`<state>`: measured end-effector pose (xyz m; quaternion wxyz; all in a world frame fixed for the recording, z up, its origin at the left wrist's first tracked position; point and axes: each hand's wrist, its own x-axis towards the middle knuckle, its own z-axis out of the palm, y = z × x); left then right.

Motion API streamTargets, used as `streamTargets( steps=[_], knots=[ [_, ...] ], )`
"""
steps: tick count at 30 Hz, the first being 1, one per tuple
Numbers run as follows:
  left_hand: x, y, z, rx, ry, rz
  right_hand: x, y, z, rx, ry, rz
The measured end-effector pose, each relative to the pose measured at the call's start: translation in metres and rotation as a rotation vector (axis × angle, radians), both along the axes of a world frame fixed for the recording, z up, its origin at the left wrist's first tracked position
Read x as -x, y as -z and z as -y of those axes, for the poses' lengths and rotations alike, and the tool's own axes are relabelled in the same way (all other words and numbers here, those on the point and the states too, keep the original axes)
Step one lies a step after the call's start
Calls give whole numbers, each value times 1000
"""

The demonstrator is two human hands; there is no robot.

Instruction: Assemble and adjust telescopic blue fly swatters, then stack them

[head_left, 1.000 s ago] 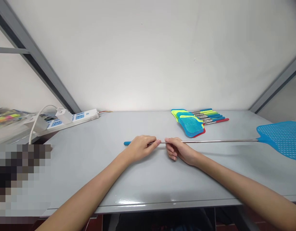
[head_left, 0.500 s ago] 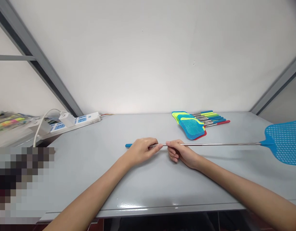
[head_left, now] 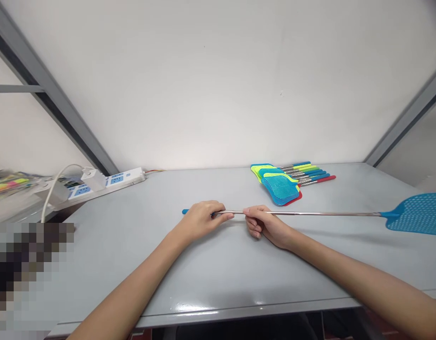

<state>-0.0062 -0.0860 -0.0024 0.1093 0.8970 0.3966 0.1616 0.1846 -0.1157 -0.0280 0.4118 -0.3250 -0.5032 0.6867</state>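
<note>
A blue fly swatter (head_left: 418, 215) with a long thin metal rod lies level across my view, just over the table. My left hand (head_left: 205, 217) is closed around the rod close to its blue handle, whose tip pokes out to the left. With thumb and fingers, my right hand (head_left: 262, 222) pinches the rod a short way to the right. Bare metal shows between the two hands. The swatter's head, at the far right, appears tilted and is cut off by the picture's edge.
Several fly swatters (head_left: 281, 189) with blue, yellow, green and red parts lie in a pile at the back of the grey table (head_left: 210, 283). A white power strip (head_left: 115, 179) with plugs and a cable sits at the left. Metal frame posts (head_left: 405, 118) flank the wall.
My left hand has slid slightly left, widening the gap between the hands. The swatter's head has turned about the rod and now looks flatter. The camera view has shifted a little.
</note>
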Motion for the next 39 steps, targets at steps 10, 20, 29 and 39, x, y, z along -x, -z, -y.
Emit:
streamTargets(
  steps=[10,20,29,39],
  knots=[
    [-2,1,6,-47,11,-41,-2,0,-1,-12,-41,0],
    [-9,-1,15,-132,59,-23,1,0,2,-48,10,59],
    [-16,-3,24,-181,67,-65,0,-3,3,-94,-89,131],
    [-24,-3,34,-180,-14,-101,1,-3,3,0,-160,85]
  ],
)
